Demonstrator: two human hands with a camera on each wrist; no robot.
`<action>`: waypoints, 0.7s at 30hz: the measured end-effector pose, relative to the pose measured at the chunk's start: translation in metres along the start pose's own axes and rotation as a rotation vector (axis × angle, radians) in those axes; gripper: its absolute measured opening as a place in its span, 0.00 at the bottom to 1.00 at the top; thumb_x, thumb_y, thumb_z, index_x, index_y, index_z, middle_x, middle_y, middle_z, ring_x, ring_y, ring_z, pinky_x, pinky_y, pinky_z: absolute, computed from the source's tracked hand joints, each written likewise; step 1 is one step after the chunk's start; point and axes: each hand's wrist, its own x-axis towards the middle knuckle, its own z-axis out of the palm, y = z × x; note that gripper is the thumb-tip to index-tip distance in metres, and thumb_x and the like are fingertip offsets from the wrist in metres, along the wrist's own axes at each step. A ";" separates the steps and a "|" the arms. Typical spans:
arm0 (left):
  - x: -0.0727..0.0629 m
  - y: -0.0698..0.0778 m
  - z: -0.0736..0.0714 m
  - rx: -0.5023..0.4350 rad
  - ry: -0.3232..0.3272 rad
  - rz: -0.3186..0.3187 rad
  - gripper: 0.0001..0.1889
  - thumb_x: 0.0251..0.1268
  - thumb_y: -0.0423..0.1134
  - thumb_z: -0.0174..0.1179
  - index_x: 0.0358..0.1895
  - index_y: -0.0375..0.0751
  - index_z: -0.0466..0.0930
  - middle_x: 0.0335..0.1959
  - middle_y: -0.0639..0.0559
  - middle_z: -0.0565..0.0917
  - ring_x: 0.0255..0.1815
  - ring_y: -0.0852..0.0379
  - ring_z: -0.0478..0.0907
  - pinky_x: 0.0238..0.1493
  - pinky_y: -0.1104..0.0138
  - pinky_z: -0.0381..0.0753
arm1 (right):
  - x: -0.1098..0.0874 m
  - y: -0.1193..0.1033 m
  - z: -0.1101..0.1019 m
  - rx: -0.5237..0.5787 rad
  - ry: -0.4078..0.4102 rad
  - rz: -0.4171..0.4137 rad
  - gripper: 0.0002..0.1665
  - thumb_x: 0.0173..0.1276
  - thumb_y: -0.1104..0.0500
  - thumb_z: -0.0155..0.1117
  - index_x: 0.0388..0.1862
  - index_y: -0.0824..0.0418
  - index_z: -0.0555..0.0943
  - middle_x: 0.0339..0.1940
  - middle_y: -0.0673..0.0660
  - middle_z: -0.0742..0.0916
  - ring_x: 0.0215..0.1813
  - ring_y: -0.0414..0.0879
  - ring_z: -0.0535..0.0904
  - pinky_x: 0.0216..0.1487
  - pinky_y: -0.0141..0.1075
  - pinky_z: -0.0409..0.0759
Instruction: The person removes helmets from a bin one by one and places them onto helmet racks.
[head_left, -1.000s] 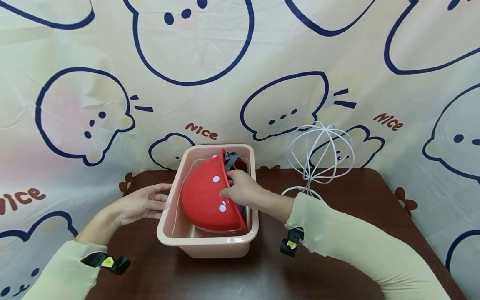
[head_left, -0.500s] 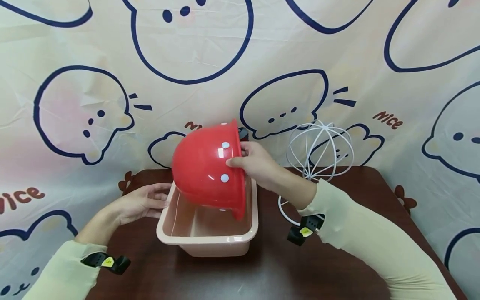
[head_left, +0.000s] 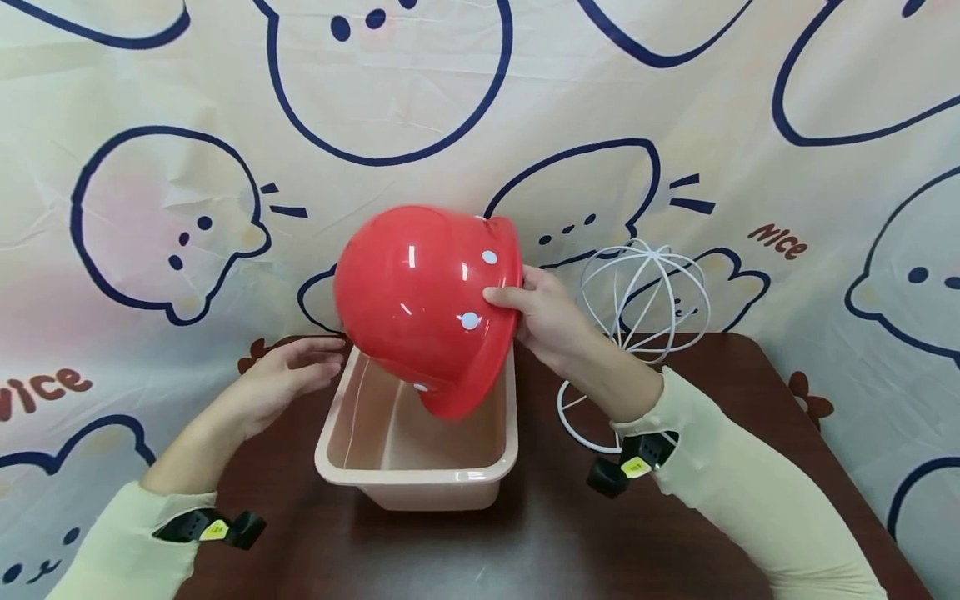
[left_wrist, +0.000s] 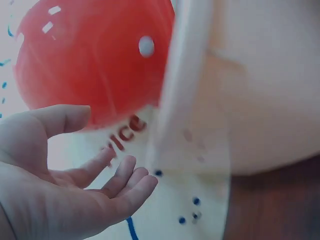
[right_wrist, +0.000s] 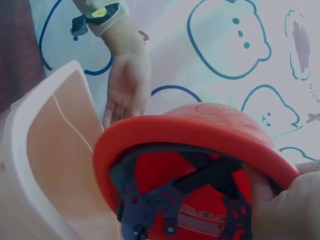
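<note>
Glossy red, white-studded plastic helmet (head_left: 412, 292): tilted in the air, over the far end of a pale pink rectangular plastic tub (head_left: 420, 477).
Right hand (head_left: 553, 318): grasps the helmet's brim, thumb on the outside.
Left hand (head_left: 283, 379): released, fingers loosely bent, near the tub's left rim.
Dark harness straps (right_wrist: 207, 176): inside the helmet.
Dark brown table (head_left: 540, 554): bears the tub and a white globe-topped wire stand (head_left: 652, 255).

Pale backdrop (head_left: 405, 185) hung behind, printed with navy-outlined cartoon faces (head_left: 150, 242) and red-brown "Nice" lettering (head_left: 777, 242); dark brown tabletop (head_left: 577, 533) placed before it, soft light reflected in surface.
</note>
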 end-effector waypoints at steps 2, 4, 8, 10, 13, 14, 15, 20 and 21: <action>-0.002 0.008 0.004 -0.048 -0.005 0.017 0.36 0.75 0.43 0.60 0.78 0.32 0.55 0.73 0.32 0.64 0.69 0.35 0.71 0.64 0.57 0.78 | 0.000 0.002 -0.003 0.040 0.004 -0.023 0.36 0.73 0.66 0.62 0.76 0.60 0.62 0.67 0.61 0.76 0.65 0.57 0.78 0.59 0.45 0.83; -0.004 0.015 0.008 -0.105 -0.014 0.024 0.37 0.76 0.42 0.59 0.78 0.31 0.54 0.73 0.31 0.64 0.66 0.40 0.75 0.60 0.63 0.80 | 0.000 0.004 -0.006 0.080 0.007 -0.045 0.36 0.73 0.66 0.62 0.77 0.59 0.61 0.68 0.60 0.75 0.66 0.56 0.77 0.59 0.44 0.83; -0.008 0.023 0.019 -0.216 -0.018 0.004 0.38 0.77 0.42 0.58 0.79 0.30 0.49 0.71 0.29 0.65 0.58 0.54 0.82 0.59 0.64 0.81 | -0.001 0.011 -0.011 0.157 0.013 -0.080 0.35 0.75 0.66 0.59 0.77 0.58 0.61 0.68 0.59 0.74 0.67 0.56 0.75 0.60 0.44 0.82; -0.009 0.026 0.024 -0.266 -0.024 -0.008 0.39 0.78 0.43 0.57 0.79 0.30 0.47 0.71 0.30 0.66 0.55 0.59 0.84 0.59 0.63 0.80 | 0.000 0.015 -0.013 0.194 0.021 -0.095 0.34 0.76 0.66 0.58 0.77 0.59 0.61 0.68 0.60 0.74 0.68 0.56 0.75 0.60 0.44 0.82; -0.009 0.029 0.031 -0.336 -0.036 -0.024 0.40 0.77 0.45 0.57 0.80 0.31 0.45 0.69 0.35 0.71 0.55 0.59 0.85 0.61 0.62 0.79 | 0.000 0.019 -0.013 0.253 0.035 -0.117 0.33 0.76 0.66 0.57 0.77 0.59 0.61 0.68 0.60 0.74 0.68 0.56 0.75 0.60 0.44 0.82; -0.009 0.030 0.034 -0.357 -0.042 -0.026 0.40 0.78 0.44 0.57 0.80 0.31 0.45 0.67 0.37 0.73 0.55 0.58 0.85 0.61 0.62 0.79 | 0.000 0.020 -0.013 0.267 0.039 -0.128 0.33 0.77 0.66 0.57 0.77 0.59 0.61 0.68 0.60 0.74 0.68 0.56 0.74 0.60 0.43 0.82; -0.009 0.032 0.037 -0.380 -0.053 -0.026 0.40 0.78 0.44 0.57 0.79 0.30 0.45 0.65 0.39 0.75 0.55 0.57 0.85 0.61 0.61 0.78 | 0.000 0.021 -0.013 0.286 0.041 -0.138 0.33 0.77 0.66 0.56 0.77 0.60 0.61 0.68 0.60 0.74 0.69 0.56 0.74 0.60 0.43 0.82; -0.011 0.040 0.056 -0.510 -0.122 0.010 0.35 0.78 0.41 0.55 0.77 0.29 0.50 0.58 0.49 0.84 0.56 0.52 0.85 0.62 0.59 0.78 | -0.001 0.025 -0.011 0.360 0.038 -0.191 0.32 0.77 0.67 0.54 0.77 0.60 0.60 0.68 0.59 0.74 0.69 0.55 0.72 0.62 0.42 0.81; -0.012 0.041 0.060 -0.531 -0.134 0.022 0.34 0.78 0.41 0.55 0.77 0.30 0.51 0.58 0.50 0.84 0.56 0.51 0.85 0.61 0.59 0.79 | -0.001 0.025 -0.011 0.374 0.037 -0.200 0.32 0.78 0.67 0.54 0.77 0.60 0.60 0.68 0.58 0.73 0.70 0.54 0.72 0.62 0.42 0.81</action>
